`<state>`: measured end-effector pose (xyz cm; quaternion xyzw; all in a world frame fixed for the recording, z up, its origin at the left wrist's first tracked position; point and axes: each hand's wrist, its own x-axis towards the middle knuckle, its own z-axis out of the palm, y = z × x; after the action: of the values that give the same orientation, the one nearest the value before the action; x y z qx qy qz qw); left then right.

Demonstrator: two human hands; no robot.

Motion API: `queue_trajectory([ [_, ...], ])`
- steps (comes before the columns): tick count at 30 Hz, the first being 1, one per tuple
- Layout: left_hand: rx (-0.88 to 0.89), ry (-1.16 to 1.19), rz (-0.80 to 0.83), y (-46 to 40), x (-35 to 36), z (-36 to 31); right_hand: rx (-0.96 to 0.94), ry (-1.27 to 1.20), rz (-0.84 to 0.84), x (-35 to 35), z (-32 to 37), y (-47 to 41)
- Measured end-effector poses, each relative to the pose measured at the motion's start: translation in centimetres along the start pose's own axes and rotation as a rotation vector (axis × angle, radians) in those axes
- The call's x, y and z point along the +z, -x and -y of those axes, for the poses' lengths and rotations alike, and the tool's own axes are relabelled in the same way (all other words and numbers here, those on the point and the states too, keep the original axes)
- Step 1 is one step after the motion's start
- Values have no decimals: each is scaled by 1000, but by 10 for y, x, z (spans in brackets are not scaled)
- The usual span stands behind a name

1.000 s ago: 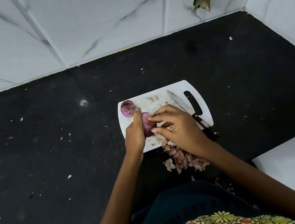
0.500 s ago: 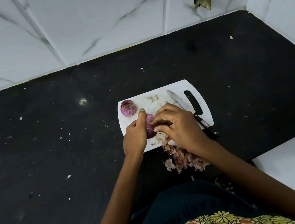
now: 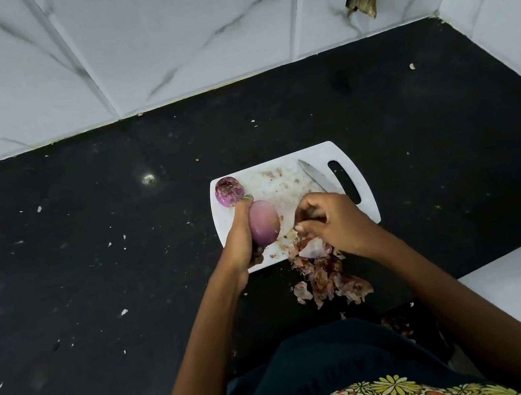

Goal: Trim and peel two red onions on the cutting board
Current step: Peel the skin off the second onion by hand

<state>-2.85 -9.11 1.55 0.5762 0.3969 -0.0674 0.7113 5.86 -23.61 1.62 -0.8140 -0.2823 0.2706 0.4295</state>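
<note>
Stage of work, head view: I judge the task close to its end. My left hand (image 3: pixel 241 235) grips the second red onion (image 3: pixel 264 221) over the near left part of the cutting board (image 3: pixel 289 188), fingers curled round its far side. Its surface reads smooth, glossy and pale purple, with no papery skin visible on the side facing me; I cannot tell the state of its ends. The first red onion (image 3: pixel 228 191) rests alone at the board's far left corner, just beyond the left thumb — peeled, darker and mottled, its cut top facing up. My right hand (image 3: pixel 330 223), fingers curled, hangs over the board's near edge, pinching what looks like a scrap of skin; a pale piece (image 3: pixel 312 250) lies just below it on the heap of peelings (image 3: pixel 328 275), which spills from the board's edge onto the black counter (image 3: pixel 89 262). The knife (image 3: pixel 312 175) lies untouched on the board near its handle slot. What remains, I judge — dropping the scrap, checking the ends and setting the onion down.
</note>
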Motion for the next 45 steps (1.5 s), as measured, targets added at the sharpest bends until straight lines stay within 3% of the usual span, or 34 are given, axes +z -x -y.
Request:
queue_trajectory([
  [6, 45, -16, -15, -2, 4, 2, -13, 97, -82, 1, 5, 3],
  [13, 258, -136, -96, -4, 10, 3, 27, -92, -113, 9, 32, 5],
  [20, 339, -113, -154, -1, 12, 0, 61, -225, -106, 8, 36, 0],
  [28, 231, -9, -87, 1, 12, 1, 15, -187, -205, 9, 30, -1],
  [36, 297, -32, -141, 0, 13, 2, 45, -258, -138, 9, 38, 3],
  [45, 229, 24, -74, 0, 11, 6, 102, -380, -109, 5, 35, 2],
])
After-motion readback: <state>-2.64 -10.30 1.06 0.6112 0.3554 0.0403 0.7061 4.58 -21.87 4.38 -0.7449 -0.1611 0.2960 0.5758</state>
